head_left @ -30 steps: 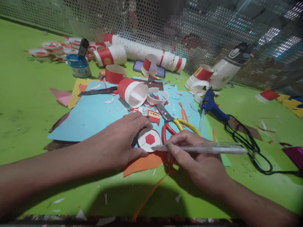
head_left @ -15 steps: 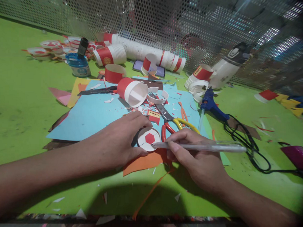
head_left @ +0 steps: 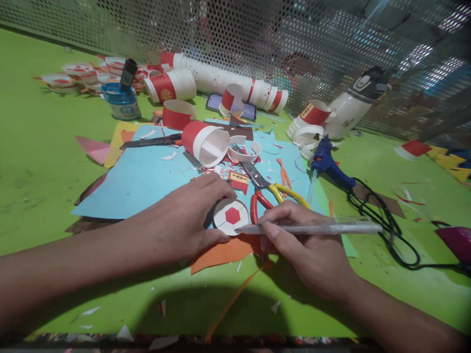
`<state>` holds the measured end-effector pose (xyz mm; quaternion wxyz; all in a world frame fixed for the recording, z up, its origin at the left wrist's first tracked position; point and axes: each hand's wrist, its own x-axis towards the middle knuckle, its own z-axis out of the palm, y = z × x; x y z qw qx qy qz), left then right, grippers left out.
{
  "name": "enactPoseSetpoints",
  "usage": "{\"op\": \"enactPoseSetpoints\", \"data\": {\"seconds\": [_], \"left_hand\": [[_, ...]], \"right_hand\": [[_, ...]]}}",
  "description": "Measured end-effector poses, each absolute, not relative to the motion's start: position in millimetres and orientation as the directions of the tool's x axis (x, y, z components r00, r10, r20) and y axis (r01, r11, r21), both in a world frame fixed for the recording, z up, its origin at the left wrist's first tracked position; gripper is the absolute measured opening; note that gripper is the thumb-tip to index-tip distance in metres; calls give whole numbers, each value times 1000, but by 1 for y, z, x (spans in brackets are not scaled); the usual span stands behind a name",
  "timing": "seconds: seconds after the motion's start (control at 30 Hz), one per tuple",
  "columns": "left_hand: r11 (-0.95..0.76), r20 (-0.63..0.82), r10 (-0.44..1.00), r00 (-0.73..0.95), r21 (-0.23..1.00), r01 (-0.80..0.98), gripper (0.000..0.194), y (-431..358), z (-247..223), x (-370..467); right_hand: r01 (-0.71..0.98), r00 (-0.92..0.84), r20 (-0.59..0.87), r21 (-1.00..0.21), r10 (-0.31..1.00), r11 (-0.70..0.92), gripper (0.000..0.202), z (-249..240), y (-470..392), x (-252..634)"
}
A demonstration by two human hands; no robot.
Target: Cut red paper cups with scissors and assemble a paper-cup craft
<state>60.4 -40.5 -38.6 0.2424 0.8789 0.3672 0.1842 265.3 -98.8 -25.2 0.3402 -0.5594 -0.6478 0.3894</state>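
Observation:
A small round white disc (head_left: 223, 223), looking like the bottom of a paper cup, carries a red hexagon (head_left: 232, 215) with dark lines running out from its corners. My left hand (head_left: 195, 211) grips the disc's left side between thumb and fingers. In my right hand (head_left: 298, 240) is a clear-barrelled pen (head_left: 334, 228), its tip at the disc's lower right edge. Orange paper (head_left: 213, 259) lies beneath. Just beyond my right fingers rest scissors (head_left: 258, 178) with red and yellow handles. A cut red and white paper cup (head_left: 205, 143) lies on its side on the blue paper (head_left: 142, 178).
A blue glue gun (head_left: 332, 164) with a black cord lies right. Stacked paper cups (head_left: 223, 78), a phone (head_left: 251, 111) and a bottle (head_left: 348, 108) stand or lie along the perforated metal screen (head_left: 241, 22). A blue jar (head_left: 122, 101) and a utility knife (head_left: 151, 141) are left.
The pen tip has moved slightly down, from near the hexagon's lower corner to the disc's edge. My left hand keeps its hold on the disc.

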Motion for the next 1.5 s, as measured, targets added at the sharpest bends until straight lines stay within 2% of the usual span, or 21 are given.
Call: {"op": "enactPoseSetpoints", "data": {"seconds": [1.23,1.5], "left_hand": [[-634,164,722,673,547,547,35,-41,-38,61],[-633,165,723,670,545,549,38,-41,-39,60]], "right_hand": [[480,-125,39,-872,991,95,14,-26,-97,263],[499,-113,3,-865,994,60,14,-26,-98,264]]}}
